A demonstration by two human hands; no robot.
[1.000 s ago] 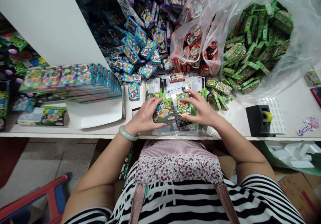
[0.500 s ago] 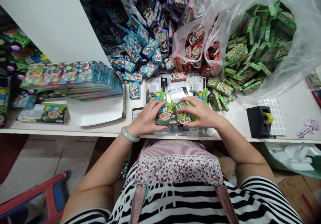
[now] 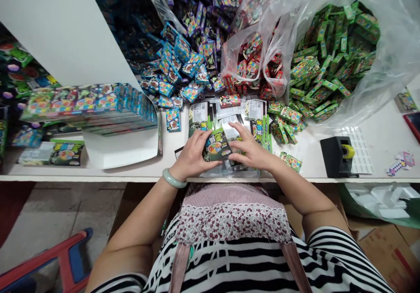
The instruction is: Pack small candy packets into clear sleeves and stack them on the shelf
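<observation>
My left hand (image 3: 193,153) grips a flat dark printed carton (image 3: 217,145) by its left side, thumb along the lower edge. The carton has green and yellow lettering and is slightly tilted. At its right edge is my right hand (image 3: 247,148), fingers apart and holding nothing; I cannot tell whether the fingertips touch the carton. Beneath both hands lie several flat printed packs with white labels (image 3: 255,109), partly covered. A small green box (image 3: 291,162) lies beside my right forearm. A small red box (image 3: 229,100) rests on the packs.
Piles of blue boxes (image 3: 193,63), purple boxes (image 3: 208,50), bagged red boxes (image 3: 252,68) and green boxes (image 3: 328,83) stand behind. Stacked small boxes (image 3: 98,102) sit in a white tray (image 3: 124,153) at left. A tape dispenser (image 3: 334,155) stands right, near the table edge (image 3: 295,180).
The small green box has left my right hand and now lies on the table to the right. The dark carton has tilted in my left hand. The view has shifted slightly.
</observation>
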